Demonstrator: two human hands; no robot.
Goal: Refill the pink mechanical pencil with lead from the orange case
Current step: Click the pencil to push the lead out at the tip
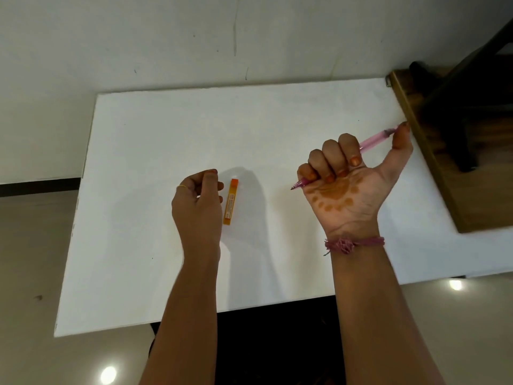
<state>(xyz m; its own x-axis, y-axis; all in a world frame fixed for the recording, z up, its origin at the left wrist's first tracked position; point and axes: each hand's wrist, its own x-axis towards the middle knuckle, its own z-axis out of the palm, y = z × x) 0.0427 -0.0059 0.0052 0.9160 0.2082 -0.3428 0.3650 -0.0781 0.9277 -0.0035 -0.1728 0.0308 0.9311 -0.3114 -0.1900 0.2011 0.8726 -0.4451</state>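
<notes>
White board [166, 129] against a pale wall. Orange case [231, 201] lies flat on it, closed (contents not visible). Right hand [349, 184], palm up, grips the pink pencil [373, 140] in a fist, thumb on its end. Left hand [198, 201], fingers loosely curled and holding nothing, rests just beside the case.

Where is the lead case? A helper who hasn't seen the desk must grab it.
Look at the white table against the wall. Near its middle, just right of the left hand, the lead case lies flat, pointing away from the person. It is a slim orange box, the only loose thing there; the pink pencil is gripped in the right hand.
</notes>
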